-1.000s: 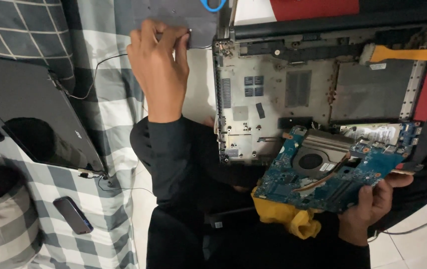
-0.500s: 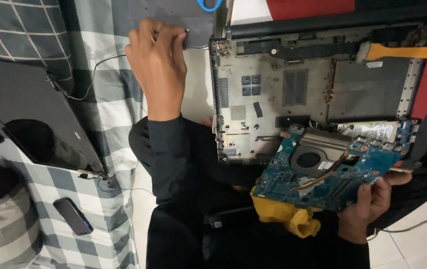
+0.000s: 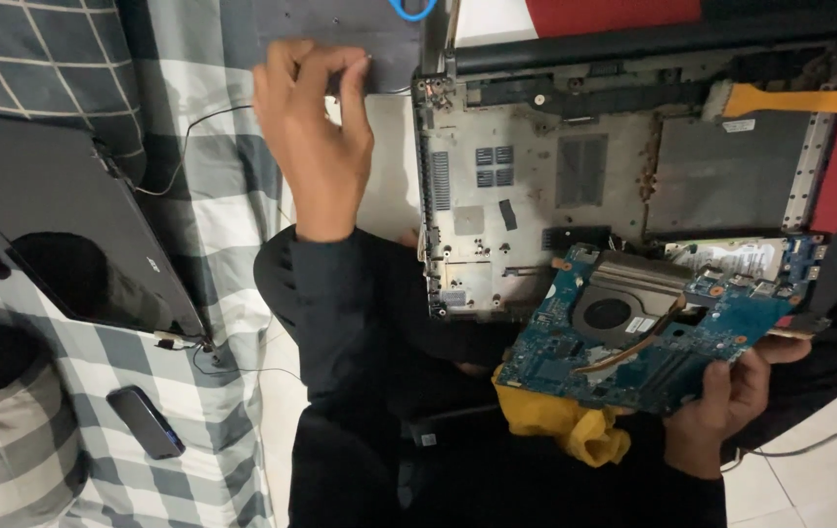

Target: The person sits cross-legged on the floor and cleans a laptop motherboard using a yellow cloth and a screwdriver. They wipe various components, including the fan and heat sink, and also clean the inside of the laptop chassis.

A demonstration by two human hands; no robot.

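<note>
My left hand reaches up to a dark grey flat panel at the top and pinches its lower edge with the fingertips. My right hand grips the lower right edge of a blue laptop motherboard, which carries a round fan and a copper heat pipe. The board is lifted and tilted over the lower right corner of the empty grey laptop base shell. A silver hard drive shows just behind the board.
An orange-handled pry tool lies on the shell's top right. A black laptop lid with trailing thin wires rests on checked bedding at the left, near a small dark device. Yellow cloth lies in my lap. Red fabric sits at right.
The left hand has shifted slightly left along the grey panel's edge. The motherboard in the right hand has hardly moved.
</note>
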